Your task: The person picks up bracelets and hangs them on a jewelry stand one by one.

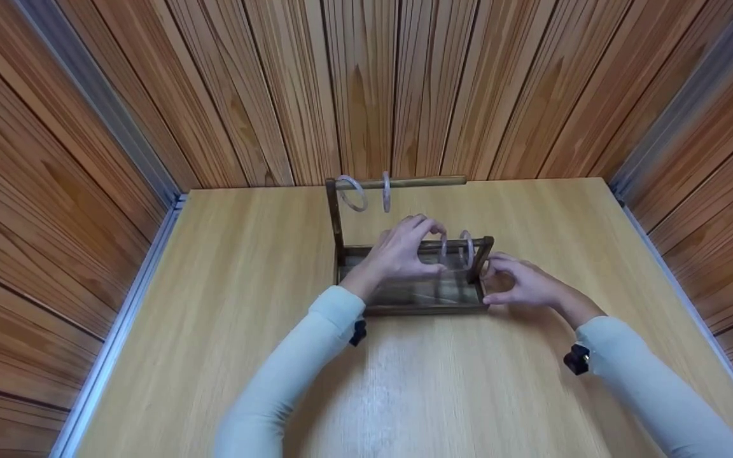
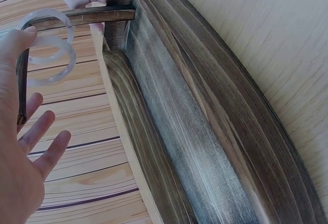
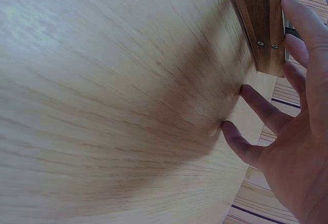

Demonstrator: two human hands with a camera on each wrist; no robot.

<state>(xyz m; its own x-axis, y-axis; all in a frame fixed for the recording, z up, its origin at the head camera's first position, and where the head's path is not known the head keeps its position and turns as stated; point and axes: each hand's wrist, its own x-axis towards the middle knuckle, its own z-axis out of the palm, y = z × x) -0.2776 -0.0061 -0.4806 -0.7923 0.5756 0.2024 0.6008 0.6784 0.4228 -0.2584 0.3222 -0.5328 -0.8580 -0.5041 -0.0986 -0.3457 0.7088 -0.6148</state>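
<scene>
A dark wooden jewelry stand [image 1: 424,310] has a shallow tray base, a tall post on the left and a short post on the right, each carrying a horizontal bar. My left hand [image 1: 398,251] holds a pale translucent bangle [image 1: 444,247] on the lower bar, thumb below and fingers above. Beside it, a second bangle [image 1: 469,249] hangs nearer the short post. In the left wrist view both bangles [image 2: 65,73] encircle the bar [image 2: 82,17]. At the stand's right end, my right hand [image 1: 525,280] grips the tray's end panel [image 3: 259,29] between thumb and fingers.
Two more bangles [image 1: 386,192] hang from the upper bar [image 1: 430,182], whose right end is free. The stand rests on a light wooden table [image 1: 245,286], near its back edge. Wood-plank walls [image 1: 366,89] enclose the back and both sides.
</scene>
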